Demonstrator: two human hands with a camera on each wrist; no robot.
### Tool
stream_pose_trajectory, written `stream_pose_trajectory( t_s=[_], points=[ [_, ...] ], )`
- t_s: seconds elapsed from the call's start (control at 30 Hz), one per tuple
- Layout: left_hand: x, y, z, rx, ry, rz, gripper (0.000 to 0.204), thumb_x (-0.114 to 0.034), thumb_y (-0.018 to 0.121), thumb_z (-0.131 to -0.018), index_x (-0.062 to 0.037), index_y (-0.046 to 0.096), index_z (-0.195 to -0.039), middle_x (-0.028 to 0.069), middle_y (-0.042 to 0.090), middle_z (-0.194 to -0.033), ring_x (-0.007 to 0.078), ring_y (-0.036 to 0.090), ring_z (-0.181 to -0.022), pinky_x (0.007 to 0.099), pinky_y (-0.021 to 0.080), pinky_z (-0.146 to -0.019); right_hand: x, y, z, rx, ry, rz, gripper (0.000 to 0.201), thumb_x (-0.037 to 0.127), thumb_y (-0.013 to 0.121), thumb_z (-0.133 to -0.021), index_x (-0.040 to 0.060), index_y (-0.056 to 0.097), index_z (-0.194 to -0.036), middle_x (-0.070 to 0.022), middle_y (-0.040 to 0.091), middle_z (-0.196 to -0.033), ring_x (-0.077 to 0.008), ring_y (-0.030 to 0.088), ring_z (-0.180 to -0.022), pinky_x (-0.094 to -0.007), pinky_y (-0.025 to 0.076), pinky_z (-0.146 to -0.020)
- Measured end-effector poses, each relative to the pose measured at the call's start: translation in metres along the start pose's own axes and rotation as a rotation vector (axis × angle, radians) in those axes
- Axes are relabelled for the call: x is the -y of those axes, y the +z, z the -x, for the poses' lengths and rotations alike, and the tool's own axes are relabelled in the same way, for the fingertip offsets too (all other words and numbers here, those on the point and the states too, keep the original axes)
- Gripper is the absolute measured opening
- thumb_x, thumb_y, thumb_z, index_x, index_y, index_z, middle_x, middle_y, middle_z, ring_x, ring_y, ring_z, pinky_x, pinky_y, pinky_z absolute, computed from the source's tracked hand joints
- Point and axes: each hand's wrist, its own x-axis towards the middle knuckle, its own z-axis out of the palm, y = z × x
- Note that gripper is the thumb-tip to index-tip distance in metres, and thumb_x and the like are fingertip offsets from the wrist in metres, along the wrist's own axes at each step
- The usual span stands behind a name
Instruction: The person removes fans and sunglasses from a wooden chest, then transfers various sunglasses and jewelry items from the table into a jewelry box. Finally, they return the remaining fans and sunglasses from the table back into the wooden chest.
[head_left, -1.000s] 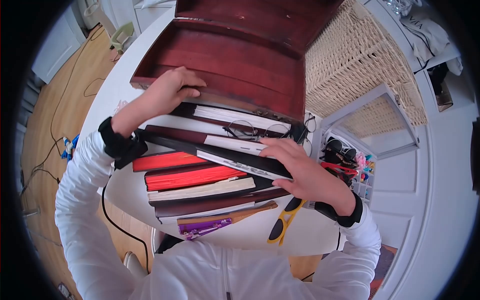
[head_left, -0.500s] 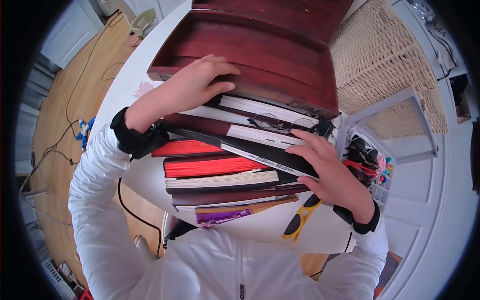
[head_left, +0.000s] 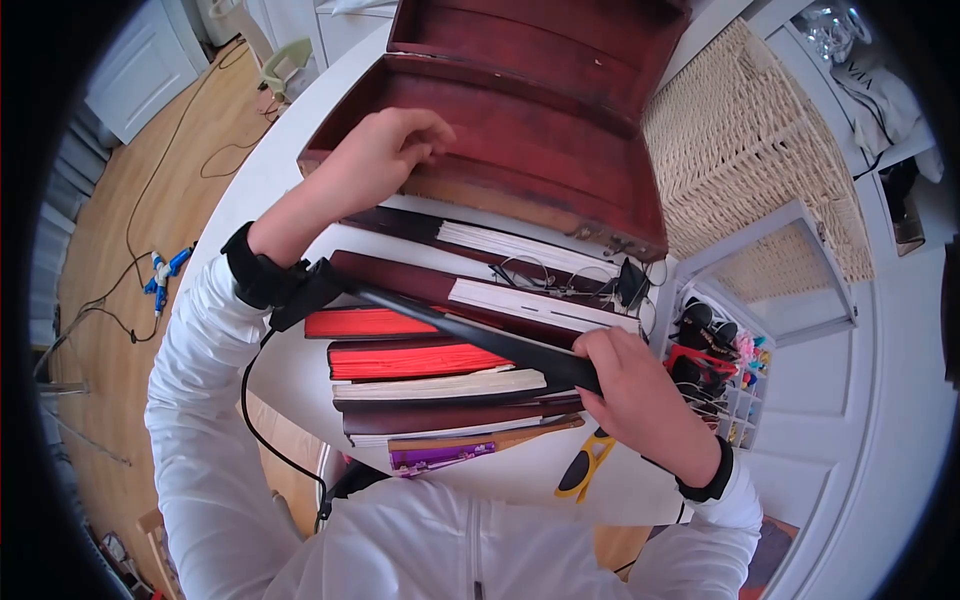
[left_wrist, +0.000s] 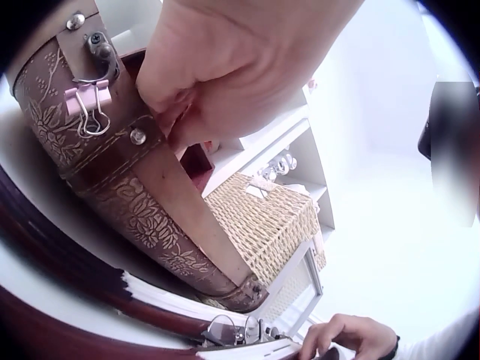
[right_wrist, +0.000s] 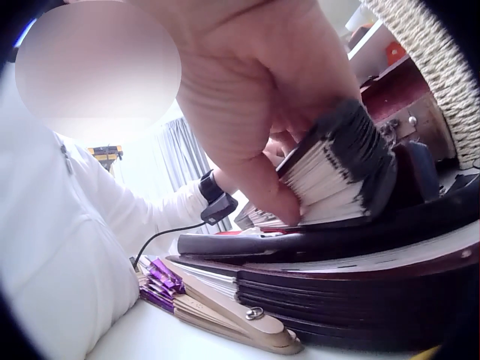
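White desk (head_left: pixel 640 490), head view: open red case (head_left: pixel 520 140) at 12 o'clock, woven basket (head_left: pixel 755 140) at 2, yellow-framed sunglasses (head_left: pixel 585 465) at 5. Black folding fan (head_left: pixel 510 345) near centre, slanting 10 to 4 o'clock across a row of folded fans (head_left: pixel 425 362). Right hand (head_left: pixel 645 405) grasps its 4 o'clock end. Left hand (head_left: pixel 380 165) released, fingers loosely bent over the case's 6 o'clock wall; contact there cannot be told.

Dark capitals (head_left: pixel 858 70) on the white bag (head_left: pixel 890 108) at upper right show a V, the rest unclear
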Motion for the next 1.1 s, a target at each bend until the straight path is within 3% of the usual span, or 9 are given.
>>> stream_pose_trajectory(
  t_s=[0.07,0.3,0.37,0.43,0.53,0.67,0.8,0.9,1.1],
  points=[
    [0.01,0.007,0.003,0.002,-0.083,0.067,0.028,0.013,0.046,-0.078,0.0044,0.06,-0.1,0.0144,0.064,-0.086,0.0206,0.064,-0.077,0.0303,0.05,-0.072,0.004,-0.005,0.003,-0.018,0.023,0.013,0.038,-0.001,0.065,-0.065,0.0014,0.046,-0.098,-0.0139,0.053,-0.091,-0.0316,0.052,-0.089,-0.0378,0.039,-0.079],
    [0.018,0.01,0.007,-0.049,-0.122,0.178,0.024,0.012,0.052,-0.075,0.0038,0.061,-0.096,0.0131,0.064,-0.087,0.0204,0.064,-0.082,0.0294,0.051,-0.074,0.008,-0.079,0.001,-0.103,0.227,-0.021,0.036,-0.003,0.062,-0.066,0.0058,0.055,-0.1,-0.0125,0.06,-0.091,-0.0317,0.057,-0.083,-0.0373,0.044,-0.074],
    [0.015,0.006,0.007,0.005,-0.185,0.222,0.026,0.014,0.052,-0.078,0.0034,0.059,-0.101,0.0081,0.059,-0.094,0.0151,0.059,-0.091,0.0262,0.049,-0.08,-0.004,-0.096,-0.009,-0.103,0.271,-0.182,0.035,-0.006,0.062,-0.067,0.0046,0.057,-0.1,-0.0133,0.062,-0.093,-0.0305,0.059,-0.083,-0.0345,0.044,-0.075],
    [0.021,0.005,0.007,0.015,-0.201,0.304,0.026,0.014,0.052,-0.078,0.0033,0.059,-0.101,0.0069,0.058,-0.093,0.0137,0.058,-0.089,0.0251,0.048,-0.079,-0.016,-0.11,-0.023,-0.086,0.231,-0.127,0.037,-0.01,0.062,-0.066,0.0019,0.059,-0.101,-0.0101,0.064,-0.094,-0.0225,0.061,-0.085,-0.029,0.045,-0.077],
    [0.028,0.006,0.008,0.04,-0.223,0.418,0.025,0.014,0.052,-0.078,0.0031,0.059,-0.1,0.005,0.057,-0.092,0.0113,0.056,-0.087,0.0232,0.048,-0.078,-0.027,-0.127,-0.044,0.074,0.3,-0.396,0.04,-0.01,0.065,-0.066,-0.0019,0.059,-0.105,-0.0028,0.063,-0.093,-0.0091,0.056,-0.089,-0.0232,0.044,-0.081],
    [0.032,0.004,0.006,0.081,-0.287,0.584,0.026,0.014,0.053,-0.077,0.0024,0.06,-0.1,0.004,0.056,-0.092,0.0095,0.055,-0.085,0.022,0.047,-0.078,-0.039,-0.148,-0.055,0.138,0.327,-0.386,0.043,-0.008,0.068,-0.067,-0.0002,0.06,-0.108,-0.003,0.063,-0.097,-0.0101,0.057,-0.088,-0.0241,0.044,-0.081],
    [0.032,0.001,0.004,0.121,-0.359,0.706,0.027,0.014,0.053,-0.076,0.0022,0.06,-0.099,0.004,0.056,-0.091,0.0097,0.054,-0.086,0.0223,0.046,-0.078,-0.04,-0.158,-0.057,0.056,0.313,-0.543,0.046,-0.003,0.07,-0.071,-0.0004,0.055,-0.114,-0.0033,0.062,-0.099,-0.0114,0.057,-0.089,-0.0257,0.045,-0.081],
    [0.027,0.007,0.008,0.12,-0.221,0.496,0.027,0.014,0.053,-0.076,0.0026,0.06,-0.099,0.0041,0.055,-0.09,0.0103,0.054,-0.086,0.0226,0.046,-0.079,-0.032,-0.139,-0.087,-0.171,0.252,-0.502,0.042,-0.001,0.067,-0.073,0.0001,0.054,-0.113,-0.0036,0.06,-0.1,-0.0114,0.055,-0.092,-0.0239,0.043,-0.08],
    [0.028,0.006,0.007,0.161,-0.215,0.466,0.033,0.017,0.047,-0.073,0.0025,0.059,-0.1,0.0053,0.055,-0.092,0.0111,0.054,-0.088,0.0227,0.045,-0.081,-0.081,-0.098,-0.163,0.005,0.416,-0.08,0.039,-0.006,0.062,-0.069,0.0014,0.054,-0.106,-0.0065,0.06,-0.099,-0.015,0.055,-0.095,-0.0269,0.042,-0.082]
  ],
)
